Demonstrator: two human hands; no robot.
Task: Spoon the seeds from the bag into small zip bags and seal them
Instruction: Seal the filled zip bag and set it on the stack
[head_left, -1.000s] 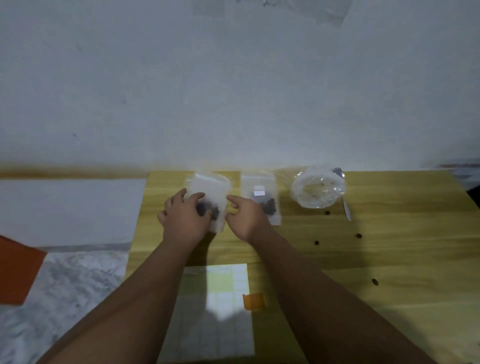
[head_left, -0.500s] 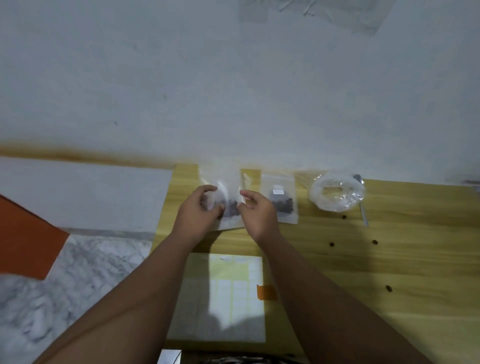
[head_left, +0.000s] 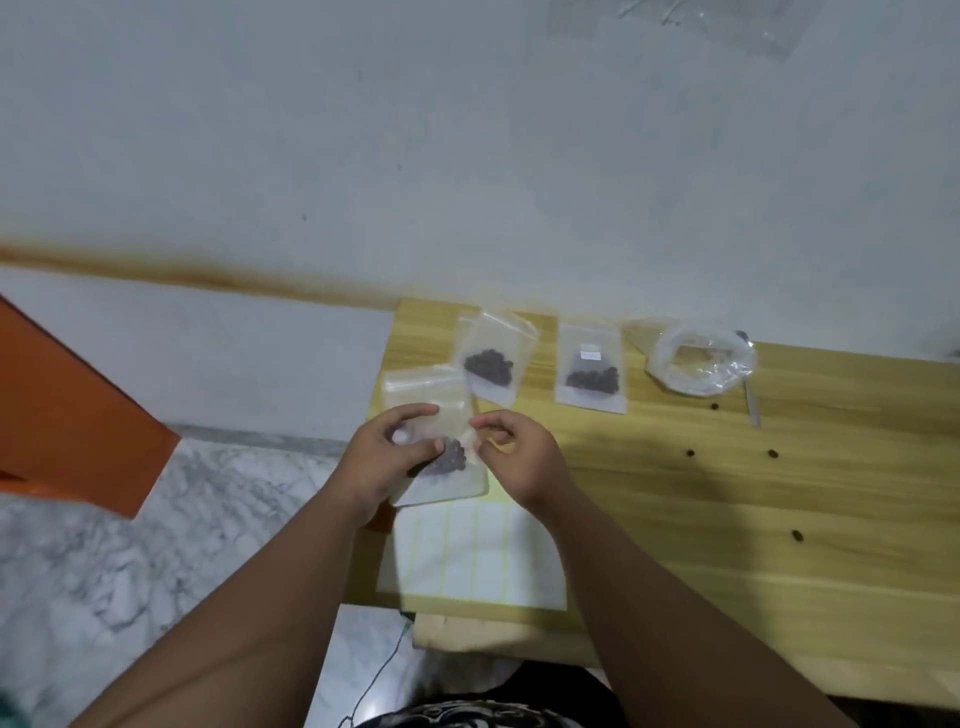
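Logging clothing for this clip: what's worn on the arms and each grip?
Nothing visible. Left arm and right arm are bare to the frame edge, no sleeves. Left grip and right grip show no gloves, rings, watch or bands.

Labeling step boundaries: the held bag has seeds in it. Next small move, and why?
Probably pinch along the top strip of the small zip bag with the right hand to seal it: the left hand grips its middle, seeds sit low, and the top's closure isn't discernible.

No legible text, number or brand anywhere. White sticker (head_left: 590, 355) on far zip bag (head_left: 591, 368): too small to read. Label sheet (head_left: 467, 561) on tabletop (head_left: 779, 493): no print discernible.
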